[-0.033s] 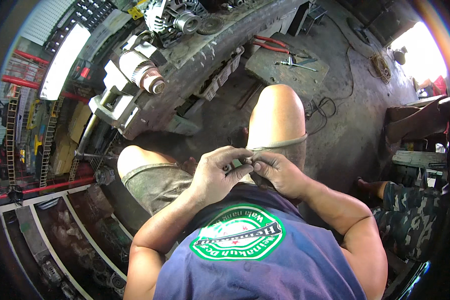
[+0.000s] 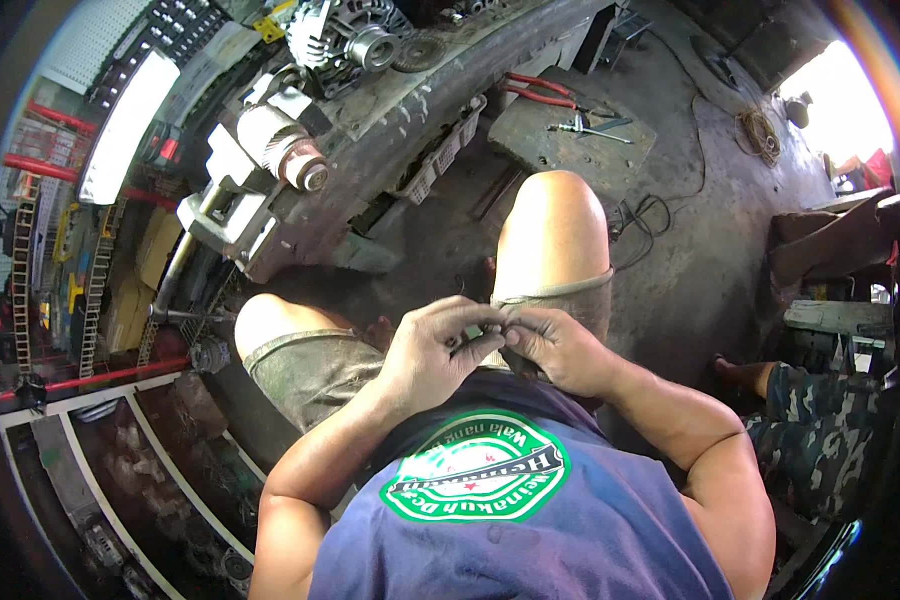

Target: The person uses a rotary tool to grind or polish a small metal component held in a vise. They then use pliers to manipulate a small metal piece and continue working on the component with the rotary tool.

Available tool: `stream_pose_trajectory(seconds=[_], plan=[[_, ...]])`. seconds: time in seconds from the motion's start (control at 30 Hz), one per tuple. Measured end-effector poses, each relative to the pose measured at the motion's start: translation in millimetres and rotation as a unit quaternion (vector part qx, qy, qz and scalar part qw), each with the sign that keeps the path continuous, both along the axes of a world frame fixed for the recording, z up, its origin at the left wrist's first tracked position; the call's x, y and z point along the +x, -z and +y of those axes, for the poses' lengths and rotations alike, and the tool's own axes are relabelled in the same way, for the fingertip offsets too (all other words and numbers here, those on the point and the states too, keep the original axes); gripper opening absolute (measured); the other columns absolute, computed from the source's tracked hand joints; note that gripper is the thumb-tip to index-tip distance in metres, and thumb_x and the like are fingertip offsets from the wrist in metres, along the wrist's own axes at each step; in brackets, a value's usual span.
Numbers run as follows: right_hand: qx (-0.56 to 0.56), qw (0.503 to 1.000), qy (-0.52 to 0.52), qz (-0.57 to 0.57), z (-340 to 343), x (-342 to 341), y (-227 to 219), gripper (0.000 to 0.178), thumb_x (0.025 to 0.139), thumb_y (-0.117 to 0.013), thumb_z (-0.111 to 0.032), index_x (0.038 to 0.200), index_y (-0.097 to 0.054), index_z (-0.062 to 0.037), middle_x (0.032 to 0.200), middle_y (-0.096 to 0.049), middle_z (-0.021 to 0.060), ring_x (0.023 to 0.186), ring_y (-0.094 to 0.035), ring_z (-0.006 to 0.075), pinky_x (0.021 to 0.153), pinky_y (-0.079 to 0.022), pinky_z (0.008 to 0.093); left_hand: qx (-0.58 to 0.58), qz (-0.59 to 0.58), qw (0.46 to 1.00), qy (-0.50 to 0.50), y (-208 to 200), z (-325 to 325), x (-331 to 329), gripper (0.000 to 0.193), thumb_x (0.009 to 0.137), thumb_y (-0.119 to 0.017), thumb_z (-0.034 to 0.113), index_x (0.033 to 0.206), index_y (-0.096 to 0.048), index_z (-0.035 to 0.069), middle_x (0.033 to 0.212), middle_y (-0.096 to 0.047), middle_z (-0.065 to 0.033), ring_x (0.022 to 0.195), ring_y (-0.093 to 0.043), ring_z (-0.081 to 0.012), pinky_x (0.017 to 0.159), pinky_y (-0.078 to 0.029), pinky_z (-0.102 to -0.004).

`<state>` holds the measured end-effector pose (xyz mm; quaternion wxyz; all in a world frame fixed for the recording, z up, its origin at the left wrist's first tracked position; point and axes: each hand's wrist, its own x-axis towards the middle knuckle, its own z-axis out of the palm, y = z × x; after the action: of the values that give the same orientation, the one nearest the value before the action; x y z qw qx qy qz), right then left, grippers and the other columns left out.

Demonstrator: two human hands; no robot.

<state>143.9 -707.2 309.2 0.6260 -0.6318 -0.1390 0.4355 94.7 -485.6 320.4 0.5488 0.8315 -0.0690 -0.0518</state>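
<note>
Above my lap, both hands meet fingertip to fingertip. My left hand [image 2: 438,350] is closed, thumb and forefinger pinched toward the other hand. From the right, my right hand [image 2: 562,350] pinches at the same spot with thumb and bent forefinger. Whatever is between the fingertips is tiny, dark and mostly covered, so its kind does not show. A small round glint appears inside the curl of the left fingers, too small to name.
A vise [image 2: 232,205] on the workbench [image 2: 385,120] grips a ribbed cylindrical metal part [image 2: 275,145]. Behind it sits an alternator [image 2: 335,40]. Red-handled pliers [image 2: 542,90] lie on a low board [image 2: 530,140]. At right is another person's camouflage-clad leg [image 2: 820,440].
My fingertips have shifted very slightly where they meet. Otherwise the hands and surroundings stay as they were.
</note>
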Motion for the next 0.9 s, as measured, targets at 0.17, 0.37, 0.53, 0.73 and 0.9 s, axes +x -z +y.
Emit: stream_pose_trajectory(seconds=[0.17,0.37,0.53,0.73,0.9], plan=[[-0.074,0.965,-0.098,-0.231,-4.6,4.7,-27.7,0.032,0.107,-0.062,-0.03,0.11,-0.067,0.0016,0.096,-0.069,0.0263,0.092,-0.069,0.0424,0.083,-0.053,0.0479,0.163,-0.122,0.971,0.129,-7.7,14.2,-5.7,0.035,0.084,-0.079,0.014,0.117,-0.072,0.004,0.103,-0.074,-0.0122,0.085,-0.075,-0.0328,0.072,-0.061,-0.0407],[-0.083,0.942,-0.162,-0.282,1.3,-1.5,-44.7,0.027,0.103,-0.063,-0.024,0.101,-0.067,0.0025,0.096,-0.07,0.0274,0.09,-0.069,0.0467,0.079,-0.053,0.0524,0.227,-0.15,0.943,0.194,-18.0,11.5,-18.7,0.02,0.089,-0.075,0.019,0.104,-0.069,0.006,0.087,-0.068,-0.009,0.068,-0.071,-0.0317,0.06,-0.058,-0.0443],[-0.026,0.95,-0.21,-0.231,-3.4,-10.0,-45.9,0.024,0.097,-0.067,-0.021,0.086,-0.068,0.0005,0.077,-0.066,0.0261,0.074,-0.067,0.0457,0.067,-0.052,0.052,0.186,-0.167,0.927,0.28,-30.0,19.8,-30.7,0.023,0.084,-0.08,0.021,0.098,-0.071,0.005,0.078,-0.06,-0.0076,0.06,-0.065,-0.0296,0.054,-0.054,-0.0422],[-0.006,0.953,-0.158,-0.258,11.2,-8.3,-50.3,0.025,0.099,-0.067,-0.022,0.089,-0.068,0.0014,0.079,-0.066,0.0261,0.075,-0.067,0.0462,0.066,-0.052,0.0509,0.187,-0.175,0.934,0.248,-30.4,28.1,-25.2,0.028,0.086,-0.077,0.02,0.107,-0.072,0.004,0.08,-0.064,-0.0062,0.062,-0.068,-0.0284,0.056,-0.056,-0.0407],[-0.044,0.953,-0.126,-0.274,19.7,20.5,-51.1,0.039,0.099,-0.074,-0.038,0.101,-0.071,0.0007,0.088,-0.072,0.0239,0.083,-0.073,0.0396,0.073,-0.057,0.0452,0.136,-0.192,0.968,0.089,-34.5,33.4,-10.8,0.021,0.085,-0.077,0.006,0.103,-0.071,0.0,0.081,-0.067,-0.0137,0.064,-0.068,-0.0322,0.056,-0.055,-0.0412]])
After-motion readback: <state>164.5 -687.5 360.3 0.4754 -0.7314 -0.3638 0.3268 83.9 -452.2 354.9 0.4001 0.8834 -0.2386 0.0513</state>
